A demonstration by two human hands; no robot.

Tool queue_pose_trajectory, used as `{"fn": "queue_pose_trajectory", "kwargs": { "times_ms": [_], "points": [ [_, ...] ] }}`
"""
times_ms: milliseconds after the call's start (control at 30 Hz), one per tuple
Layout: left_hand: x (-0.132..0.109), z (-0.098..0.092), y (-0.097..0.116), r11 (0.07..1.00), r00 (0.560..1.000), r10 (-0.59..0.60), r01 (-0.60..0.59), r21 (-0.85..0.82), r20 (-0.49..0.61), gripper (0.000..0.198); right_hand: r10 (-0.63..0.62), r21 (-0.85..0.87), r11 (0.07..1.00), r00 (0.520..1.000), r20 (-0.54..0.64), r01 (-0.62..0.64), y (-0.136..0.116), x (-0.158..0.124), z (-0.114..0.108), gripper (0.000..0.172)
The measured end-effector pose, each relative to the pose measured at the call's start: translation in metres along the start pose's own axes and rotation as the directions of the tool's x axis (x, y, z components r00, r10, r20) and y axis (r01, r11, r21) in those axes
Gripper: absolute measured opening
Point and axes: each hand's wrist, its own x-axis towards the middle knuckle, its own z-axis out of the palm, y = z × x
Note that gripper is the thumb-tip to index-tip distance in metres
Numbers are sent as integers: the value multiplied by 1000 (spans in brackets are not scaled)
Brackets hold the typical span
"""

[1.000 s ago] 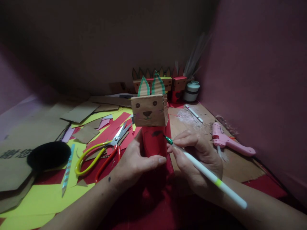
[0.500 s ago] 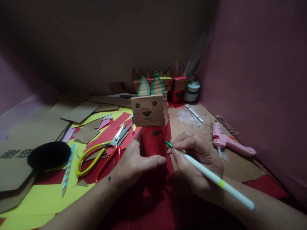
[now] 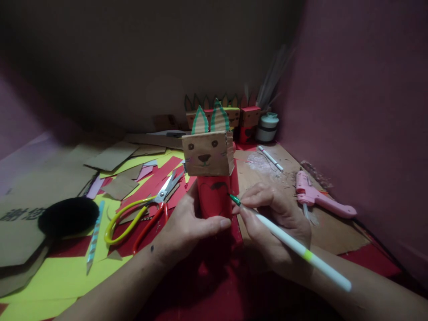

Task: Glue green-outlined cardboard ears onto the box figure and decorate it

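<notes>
A cardboard animal figure point(image 3: 206, 154) stands upright before me, with a boxy drawn face, two green-edged ears and a red paper tube body point(image 3: 214, 205). My left hand point(image 3: 192, 223) is wrapped round the tube, its thumb lying across the lower front. On the red paper shows a dark heart-like outline with a dark filled patch at its top. My right hand point(image 3: 272, 218) pinches a white marker point(image 3: 294, 243) with a green tip end. That tip is at the right edge of the tube; whether it touches the paper I cannot tell.
Left of the figure lie yellow-and-red-handled scissors point(image 3: 147, 211), a striped pencil point(image 3: 95, 236), paper scraps and a black oval object point(image 3: 68, 217). To the right are a pink glue gun point(image 3: 317, 196) and another marker point(image 3: 270, 158). Similar figures point(image 3: 249, 122) and a small pale canister point(image 3: 268, 127) stand behind.
The marker's tip has shifted very slightly left and up along the tube's right edge. The figure has moved a touch left; my left hand keeps its hold.
</notes>
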Motion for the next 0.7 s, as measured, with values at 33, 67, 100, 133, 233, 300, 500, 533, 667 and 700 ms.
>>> {"fn": "queue_pose_trajectory", "kwargs": {
  "times_ms": [33, 67, 100, 133, 233, 300, 500, 533, 667, 700],
  "points": [
    [0, 0, 0, 1000, 1000, 1, -1, -2, 1, 45, -5, 2, 1000, 1000, 4, 5, 0, 0, 0, 22],
    [1, 0, 0, 1000, 1000, 2, -1, -6, 0, 45, -11, 3, 1000, 1000, 7, 11, -1, 0, 0, 22],
    [1, 0, 0, 1000, 1000, 0, 0, -9, 1, 46, -10, 3, 1000, 1000, 11, 10, -1, 0, 0, 21],
    [1, 0, -1, 1000, 1000, -1, 1, -11, 2, 47, -3, 1, 1000, 1000, 14, 3, -2, 0, 0, 21],
    [1, -2, -2, 1000, 1000, -2, 2, -7, 11, 49, 24, -6, 1000, 1000, 8, -24, -4, 0, 0, 21],
    [0, -3, -3, 1000, 1000, 1, -1, 2, 13, 49, 20, -2, 1000, 1000, 4, -20, -3, 0, 0, 21],
    [1, -2, -4, 1000, 1000, -2, 2, 9, 10, 47, -2, -1, 1000, 1000, -5, 2, -1, 1, 0, 22],
    [1, -1, -4, 1000, 1000, -2, 1, 8, 7, 47, -2, 0, 1000, 1000, 1, 2, -1, 1, 0, 22],
    [2, -1, -4, 1000, 1000, 12, -13, 7, 7, 49, 6, 10, 1000, 1000, 19, -6, -4, 1, -1, 20],
    [2, -1, -4, 1000, 1000, 17, -17, 10, 10, 48, 13, 11, 1000, 1000, 20, -14, -4, 1, -1, 20]
  ]
}}
